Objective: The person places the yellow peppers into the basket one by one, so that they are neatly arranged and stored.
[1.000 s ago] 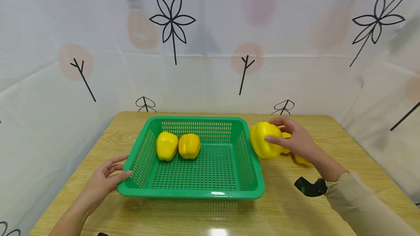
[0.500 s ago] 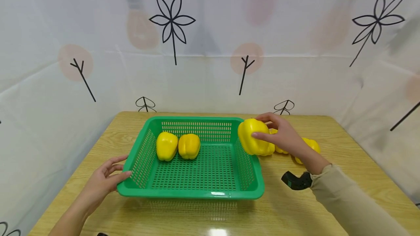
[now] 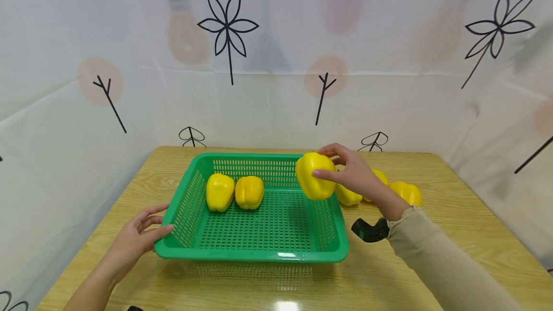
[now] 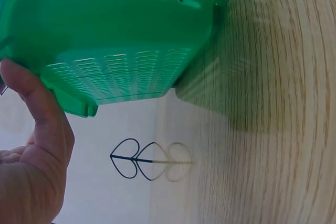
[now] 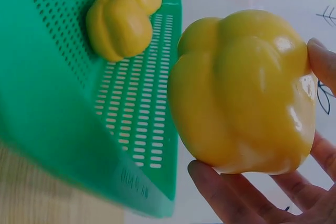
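A yellow bell pepper [image 3: 316, 176] is in my right hand [image 3: 352, 172], raised over the right rim of a green plastic basket [image 3: 252, 255]. Thumb and fingers grip it from opposite sides, as the right wrist view shows of the held bell pepper [image 5: 247, 95]. My left hand [image 3: 137, 236] holds the basket's left rim near the front corner, thumb on the rim and fingers on the outer side. Inside the basket, at its left back, two yellow bell peppers lie side by side: a left one [image 3: 220, 193] and a right one [image 3: 249, 192].
Right of the basket, several yellow bell peppers lie on the wooden table [image 3: 414, 253], one of them [image 3: 406, 192] farthest right. Others are partly hidden behind my right hand. A patterned white cloth [image 3: 276, 104] hangs behind the table. A black device [image 3: 370, 230] sits at my right wrist.
My right hand has carried the bell pepper leftward and slightly up, from beside the basket to over its right rim. More of the table's bell peppers show. The left hand and basket stayed put.
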`<state>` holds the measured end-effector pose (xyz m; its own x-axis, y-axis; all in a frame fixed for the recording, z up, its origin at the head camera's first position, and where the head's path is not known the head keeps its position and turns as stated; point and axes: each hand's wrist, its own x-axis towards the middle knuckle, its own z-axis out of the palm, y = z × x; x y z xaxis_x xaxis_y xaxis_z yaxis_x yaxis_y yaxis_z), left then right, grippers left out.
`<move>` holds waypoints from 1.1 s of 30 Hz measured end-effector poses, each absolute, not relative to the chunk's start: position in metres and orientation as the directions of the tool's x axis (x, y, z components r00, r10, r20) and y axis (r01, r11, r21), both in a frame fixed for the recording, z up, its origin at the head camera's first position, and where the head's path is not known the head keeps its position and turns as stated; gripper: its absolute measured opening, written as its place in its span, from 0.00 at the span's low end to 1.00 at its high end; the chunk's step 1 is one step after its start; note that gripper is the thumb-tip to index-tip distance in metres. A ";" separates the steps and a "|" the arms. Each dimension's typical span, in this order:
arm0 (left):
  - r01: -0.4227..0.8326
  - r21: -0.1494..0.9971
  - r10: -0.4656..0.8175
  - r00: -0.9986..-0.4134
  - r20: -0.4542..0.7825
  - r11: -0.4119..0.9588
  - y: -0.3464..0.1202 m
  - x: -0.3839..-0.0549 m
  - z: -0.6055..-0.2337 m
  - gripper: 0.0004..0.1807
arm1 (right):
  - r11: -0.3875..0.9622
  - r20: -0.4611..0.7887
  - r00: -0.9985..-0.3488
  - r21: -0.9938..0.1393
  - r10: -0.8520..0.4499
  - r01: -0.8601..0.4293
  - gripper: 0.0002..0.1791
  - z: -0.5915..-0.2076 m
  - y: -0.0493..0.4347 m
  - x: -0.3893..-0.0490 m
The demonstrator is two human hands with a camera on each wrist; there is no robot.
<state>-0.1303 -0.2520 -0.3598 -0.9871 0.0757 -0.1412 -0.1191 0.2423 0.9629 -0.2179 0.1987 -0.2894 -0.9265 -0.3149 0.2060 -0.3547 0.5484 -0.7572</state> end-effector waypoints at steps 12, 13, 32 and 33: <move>-0.117 0.962 0.074 -0.988 -0.139 0.247 -0.252 -0.130 -0.359 0.34 | 0.491 0.184 -0.920 -0.800 -0.347 -0.345 0.29 -0.288 0.172 -0.232; -0.117 0.962 0.074 -0.988 -0.139 0.248 -0.252 -0.130 -0.359 0.34 | 0.489 0.184 -0.919 -0.801 -0.350 -0.346 0.29 -0.288 0.171 -0.233; -0.119 0.963 0.070 -0.988 -0.139 0.240 -0.252 -0.129 -0.360 0.34 | 0.507 0.103 -0.927 -0.813 -0.360 -0.287 0.28 -0.306 0.136 -0.258; -0.119 0.964 0.071 -0.988 -0.140 0.239 -0.252 -0.129 -0.360 0.34 | 0.511 0.093 -0.929 -0.813 -0.359 -0.279 0.28 -0.307 0.134 -0.259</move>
<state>-0.1294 -0.2521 -0.3599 -0.9877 0.0706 -0.1396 -0.1191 0.2393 0.9636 -0.2590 0.1340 -0.3070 -0.9285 -0.3594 0.0931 -0.2794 0.5115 -0.8126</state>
